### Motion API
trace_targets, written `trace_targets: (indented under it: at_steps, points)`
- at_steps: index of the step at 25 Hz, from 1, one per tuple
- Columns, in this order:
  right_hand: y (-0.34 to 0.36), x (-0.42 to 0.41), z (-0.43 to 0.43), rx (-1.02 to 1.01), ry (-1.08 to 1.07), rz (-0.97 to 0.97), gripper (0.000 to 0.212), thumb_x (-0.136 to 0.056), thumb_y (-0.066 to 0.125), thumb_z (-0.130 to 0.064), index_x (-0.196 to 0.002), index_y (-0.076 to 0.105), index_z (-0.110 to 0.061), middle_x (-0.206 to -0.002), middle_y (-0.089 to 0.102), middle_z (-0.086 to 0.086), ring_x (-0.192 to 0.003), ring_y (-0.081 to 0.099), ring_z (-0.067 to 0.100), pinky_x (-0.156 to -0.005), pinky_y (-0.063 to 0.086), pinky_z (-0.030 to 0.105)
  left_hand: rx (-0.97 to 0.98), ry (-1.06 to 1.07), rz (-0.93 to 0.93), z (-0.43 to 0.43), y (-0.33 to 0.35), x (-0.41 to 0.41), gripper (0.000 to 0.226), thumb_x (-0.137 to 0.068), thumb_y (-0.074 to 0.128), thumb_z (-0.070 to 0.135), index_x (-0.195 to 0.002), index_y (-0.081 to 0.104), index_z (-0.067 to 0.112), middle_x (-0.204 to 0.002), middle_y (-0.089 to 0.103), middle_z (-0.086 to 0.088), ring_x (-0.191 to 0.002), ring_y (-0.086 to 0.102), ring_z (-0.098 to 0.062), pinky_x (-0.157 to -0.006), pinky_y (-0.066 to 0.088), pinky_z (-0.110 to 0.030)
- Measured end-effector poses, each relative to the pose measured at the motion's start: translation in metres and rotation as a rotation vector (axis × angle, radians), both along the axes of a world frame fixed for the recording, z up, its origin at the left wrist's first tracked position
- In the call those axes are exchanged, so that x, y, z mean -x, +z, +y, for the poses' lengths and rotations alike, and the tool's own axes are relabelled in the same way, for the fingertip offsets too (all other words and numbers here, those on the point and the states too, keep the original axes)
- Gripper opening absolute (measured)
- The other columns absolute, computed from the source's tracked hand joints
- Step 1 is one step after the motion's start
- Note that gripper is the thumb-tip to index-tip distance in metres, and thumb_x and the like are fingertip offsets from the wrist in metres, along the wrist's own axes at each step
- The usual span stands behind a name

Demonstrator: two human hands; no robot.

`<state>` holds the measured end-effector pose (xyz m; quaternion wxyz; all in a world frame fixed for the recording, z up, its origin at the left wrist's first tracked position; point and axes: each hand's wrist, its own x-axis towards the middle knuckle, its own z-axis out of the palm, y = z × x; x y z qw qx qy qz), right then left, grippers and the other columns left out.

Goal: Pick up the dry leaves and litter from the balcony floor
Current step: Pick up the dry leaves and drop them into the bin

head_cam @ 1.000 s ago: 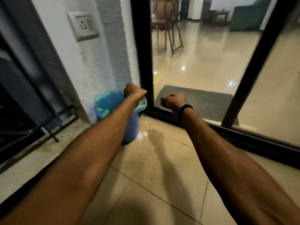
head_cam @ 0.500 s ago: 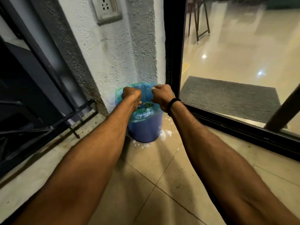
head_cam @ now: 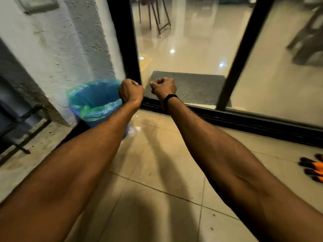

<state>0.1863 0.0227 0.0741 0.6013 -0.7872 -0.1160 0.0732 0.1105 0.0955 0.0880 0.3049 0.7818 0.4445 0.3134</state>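
Head view looks down along two bare forearms stretched out toward a blue bin with a green-blue plastic liner folded over its rim. The bin stands on the tiled floor, against the rough white wall.

The left hand is clenched into a fist, knuckles up, over the bin's right-hand rim, with the wrist in front of the liner. I cannot tell whether it touches the liner. The right hand is also balled tight, just right of the left one and clear of the bin, in front of the grey door mat. A black wristband circles that wrist. Both sets of fingers are curled in, so whether either fist holds any leaf or scrap cannot be told.

The only litter that shows is a few small dark specks scattered on the tiles well to the right of the bin and nearer the camera, under the right forearm and far from both fists. What lies inside the bin is too blurred to make out.

Right of the bin, a black door frame rises from the sill. Further right along the floor, at the edge of view, lies a pair of orange and black gloves.
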Motion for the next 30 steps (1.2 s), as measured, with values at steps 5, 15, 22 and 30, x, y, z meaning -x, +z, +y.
trace_targets:
  at_steps: [5,15,22,30]
  points:
    - [0.000,-0.032,-0.144,0.161,-0.196,-0.028,0.013,-0.082,0.072,-0.024,-0.080,0.075,-0.012,-0.084,0.075,0.005,-0.085,0.070,0.021,-0.084,0.057,0.032,-0.059,-0.311,0.064,-0.141,-0.009,-0.047,0.023,-0.092,0.053,0.014,-0.095,0.072,0.002,-0.101,0.072,-0.019,-0.098,0.066,-0.035,-0.075,0.048,-0.035]
    - [-0.029,-0.062,-0.512,0.319,-0.709,0.032,0.016,-0.089,0.057,-0.010,-0.094,0.072,-0.005,-0.103,0.072,0.015,-0.102,0.065,0.031,-0.082,0.049,0.030,-0.199,-0.901,0.079,-0.430,-0.040,-0.133,0.024,-0.094,0.051,0.013,-0.101,0.071,0.003,-0.098,0.070,-0.017,-0.086,0.063,-0.029,-0.072,0.049,-0.034]
    - [-0.090,-0.032,-0.672,0.236,-1.007,0.154,0.026,-0.096,0.047,-0.010,-0.109,0.066,0.001,-0.117,0.065,0.021,-0.114,0.058,0.036,-0.092,0.042,0.038,-0.360,-1.151,0.219,-0.617,-0.087,-0.140,0.024,-0.091,0.053,0.018,-0.091,0.072,0.004,-0.091,0.070,-0.024,-0.091,0.065,-0.042,-0.077,0.052,-0.042]
    - [-0.156,0.011,-0.816,0.289,-0.917,0.353,0.017,-0.088,0.070,-0.014,-0.102,0.076,-0.007,-0.108,0.073,0.009,-0.105,0.066,0.023,-0.087,0.050,0.023,-0.434,-1.516,0.462,-0.728,-0.123,-0.141,0.016,-0.093,0.062,0.011,-0.101,0.074,0.003,-0.102,0.073,-0.016,-0.094,0.067,-0.032,-0.076,0.051,-0.034]
